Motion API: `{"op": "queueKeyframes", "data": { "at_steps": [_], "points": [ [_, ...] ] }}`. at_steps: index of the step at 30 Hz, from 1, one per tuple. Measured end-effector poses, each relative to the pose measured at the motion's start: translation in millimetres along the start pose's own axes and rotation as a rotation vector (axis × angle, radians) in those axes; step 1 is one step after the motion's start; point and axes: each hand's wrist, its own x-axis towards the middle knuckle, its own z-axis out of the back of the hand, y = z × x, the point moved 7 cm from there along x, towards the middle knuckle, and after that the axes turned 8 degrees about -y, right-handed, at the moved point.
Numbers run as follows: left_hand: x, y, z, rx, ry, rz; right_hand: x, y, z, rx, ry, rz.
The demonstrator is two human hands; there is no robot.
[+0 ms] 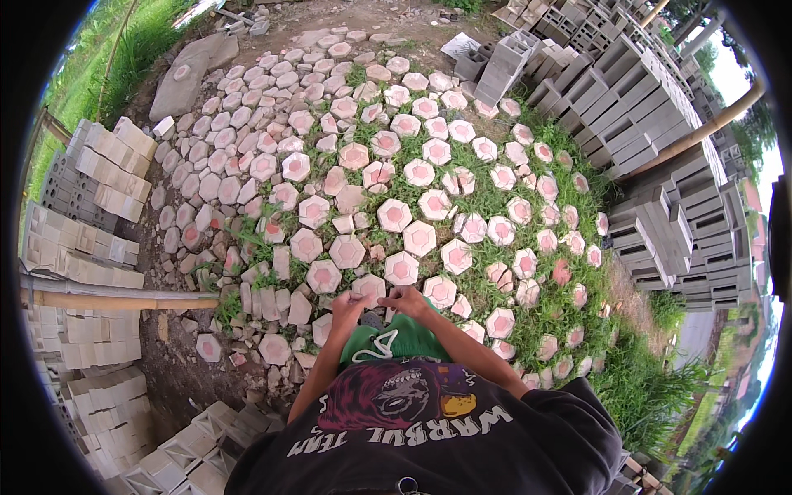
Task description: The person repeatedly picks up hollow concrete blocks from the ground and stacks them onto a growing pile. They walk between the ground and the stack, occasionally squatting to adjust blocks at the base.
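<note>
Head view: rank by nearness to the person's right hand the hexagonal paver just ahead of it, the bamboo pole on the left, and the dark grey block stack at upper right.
From the right hand:
1. Hexagonal paver, just ahead.
2. Bamboo pole, far left.
3. Dark grey block stack, upper right.

Noted only one item of this kind: a flat, pale grey-white sack or sheet (pixel 459 45), roughly rectangular, with faint darker markings across its face. Lay on bare earth near the top edge of the head view, right of centre, just beside a stack of grey hollow blocks (pixel 503 62). Appeared slightly creased. Could not be told apart as package or loose sheet at that size.
</note>
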Motion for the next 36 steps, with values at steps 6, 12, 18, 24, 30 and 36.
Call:
{"op": "queueKeyframes", "data": {
  "at_steps": [6, 12, 18, 24, 30, 36],
  "points": [
    [52.7, -41.9, -30.5, -0.038, 0.052, -0.059, 44.7, 6.3, 45.9, 0.067, -0.110, 0.010],
    [126.6, -55.9, -67.2, 0.009, 0.014, -0.103, 129.6, 25.6, 88.9, 0.091, -0.096, -0.017],
    [203.8, -112.0, -96.6, -0.082, -0.109, -0.028, 209.3, 96.3, 146.5, 0.138, -0.054, 0.025],
    [242.1, -152.2, -113.4, -0.183, -0.225, 0.022, 267.2, 135.6, 182.2, 0.223, -0.026, -0.015],
    [297.9, -168.3, -115.1, -0.146, -0.268, 0.101, 306.2, 144.0, 179.9, 0.218, 0.022, -0.060],
    [401.1, -213.9, -150.9, -0.114, -0.125, 0.066, 376.5, 177.0, 208.7, 0.148, -0.031, 0.011]
  ]
}}
